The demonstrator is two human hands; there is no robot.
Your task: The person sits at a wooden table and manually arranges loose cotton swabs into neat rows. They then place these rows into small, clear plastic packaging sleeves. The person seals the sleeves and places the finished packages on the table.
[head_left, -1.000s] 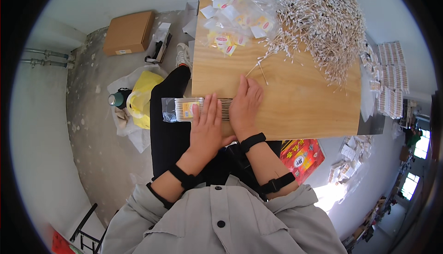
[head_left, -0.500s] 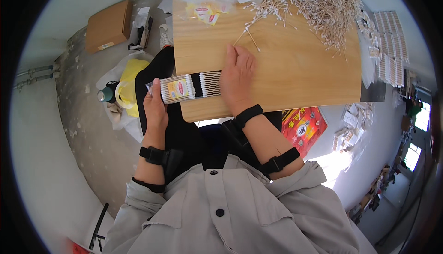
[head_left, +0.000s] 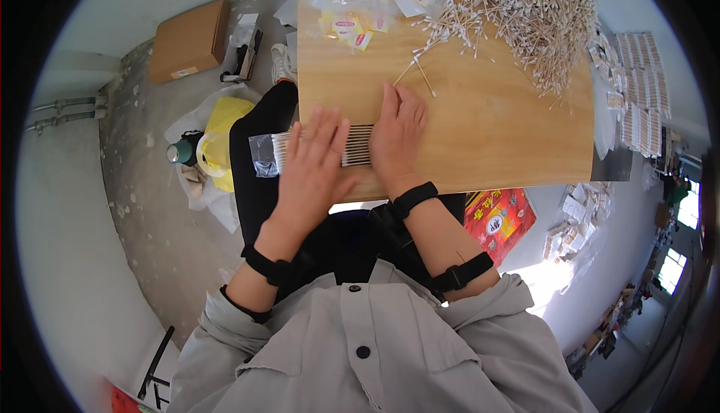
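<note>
At the near left of the table, a clear plastic packet of cotton swabs (head_left: 280, 149) lies by the edge, its loose film end (head_left: 263, 156) sticking out leftward. Across its top rests my left hand (head_left: 311, 162), palm down with fingers spread, hiding most of the packet. To its right a flat row of cotton swabs (head_left: 357, 145) shows against something dark. My right hand (head_left: 397, 132) rests on the tabletop against this row's right end. Its fingers are curled; what is under them is hidden. Just beyond its fingertips lie two crossed swabs (head_left: 421, 72).
A large heap of loose swabs (head_left: 536, 19) covers the table's far right. Plastic bags with yellow-and-white labels (head_left: 356, 27) lie at the far left. Stacked swab packs (head_left: 643, 94) stand beyond the right edge. A yellow bag (head_left: 223, 139) and cardboard box (head_left: 191, 42) are on the floor.
My left hand has let go of the packet's left end and moved right, now spread flat on top of it. The right hand stays by the swab row. The whole view has shifted slightly.
</note>
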